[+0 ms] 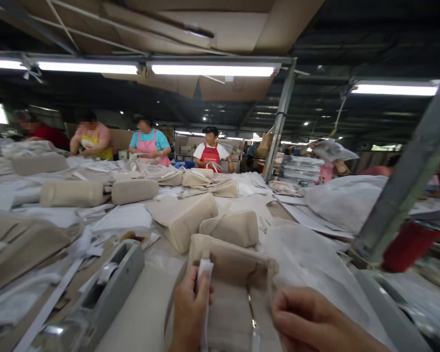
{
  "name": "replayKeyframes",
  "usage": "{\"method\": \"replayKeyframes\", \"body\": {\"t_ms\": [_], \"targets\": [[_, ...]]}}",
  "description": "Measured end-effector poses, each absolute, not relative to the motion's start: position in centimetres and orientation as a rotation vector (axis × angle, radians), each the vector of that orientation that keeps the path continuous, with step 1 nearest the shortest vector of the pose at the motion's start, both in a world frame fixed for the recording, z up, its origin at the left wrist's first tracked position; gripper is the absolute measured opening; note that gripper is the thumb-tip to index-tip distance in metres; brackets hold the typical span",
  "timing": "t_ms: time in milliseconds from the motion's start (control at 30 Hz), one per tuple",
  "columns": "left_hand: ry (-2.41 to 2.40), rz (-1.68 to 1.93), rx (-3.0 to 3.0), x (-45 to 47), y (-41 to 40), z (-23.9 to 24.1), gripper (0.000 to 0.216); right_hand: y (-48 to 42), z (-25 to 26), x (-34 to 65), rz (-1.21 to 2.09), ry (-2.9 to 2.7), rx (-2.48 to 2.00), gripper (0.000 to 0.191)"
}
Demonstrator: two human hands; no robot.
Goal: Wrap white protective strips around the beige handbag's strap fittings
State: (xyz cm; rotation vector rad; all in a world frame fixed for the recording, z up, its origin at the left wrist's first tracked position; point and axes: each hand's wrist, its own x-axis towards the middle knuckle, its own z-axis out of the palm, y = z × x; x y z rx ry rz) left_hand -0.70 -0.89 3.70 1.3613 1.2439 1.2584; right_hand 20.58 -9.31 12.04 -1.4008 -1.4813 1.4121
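Tube lights [212, 70] above — my left hand [191, 305] pinches a white strip [205, 268] at the open beige bag [227, 283] between my hands, right hand [304, 315] curled, can't tell on what — likely strip-handling, calling for a steady pinch.

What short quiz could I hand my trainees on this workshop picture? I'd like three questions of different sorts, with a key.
1. True or false: the left hand grips a white strip at the beige bag.

2. Multiple choice: what colour is the apron worn with white sleeves?
a) yellow
b) pink
c) red

3. Fill in: in the picture, the red object is to the ____ of the large slanted grey post in the foreground.

Key: 1 true; 2 c; 3 right.
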Motion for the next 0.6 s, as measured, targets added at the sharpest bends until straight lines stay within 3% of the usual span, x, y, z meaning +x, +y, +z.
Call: {"method": "replayKeyframes", "body": {"t_ms": [100,200,367,600], "targets": [[1.236,1.272,1.413,-0.7,-0.9,3.5,0.033,-4.4,14.0,14.3,1.345,-1.708,-1.220,0.021],[1.181,1.285,1.404,-0.7,-0.8,3.4,0.030,-1.0,12.6,12.6,1.268,-1.830,-1.233,0.013],[1.164,1.256,1.355,-0.7,-0.9,3.6,0.032,1.5,9.6,13.8,1.175,-1.840,-1.380,0.012],[1.074,1.270,1.353,-1.1,-1.3,3.8,0.035,1.5,10.1,12.6,1.215,-1.766,-1.429,0.013]]}}
